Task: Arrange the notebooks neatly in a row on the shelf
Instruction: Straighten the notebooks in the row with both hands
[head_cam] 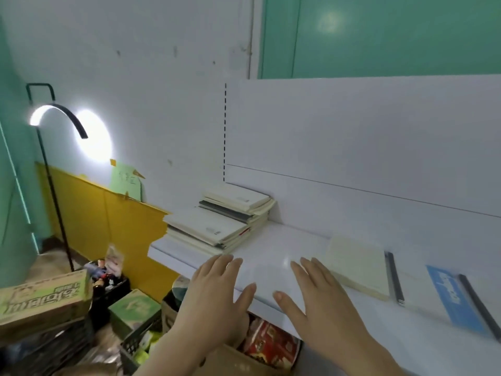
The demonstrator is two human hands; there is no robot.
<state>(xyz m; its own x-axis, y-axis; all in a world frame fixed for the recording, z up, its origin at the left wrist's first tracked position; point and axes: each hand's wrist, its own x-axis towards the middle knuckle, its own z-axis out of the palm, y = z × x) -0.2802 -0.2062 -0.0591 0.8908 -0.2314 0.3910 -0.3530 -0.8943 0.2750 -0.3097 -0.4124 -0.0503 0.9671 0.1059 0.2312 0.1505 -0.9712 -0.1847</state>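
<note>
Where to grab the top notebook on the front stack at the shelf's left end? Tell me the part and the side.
Take the top notebook by its near edge, coming from the front with the left hand. It lies flat, and that edge overhangs the books beneath, probably leaving room for fingers under it. The rear stack blocks the back.

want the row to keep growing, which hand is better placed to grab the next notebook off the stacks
Left. The left hand hovers open just in front of the notebook stacks; the right hand sits nearer the cream notebook already laid flat.
</note>
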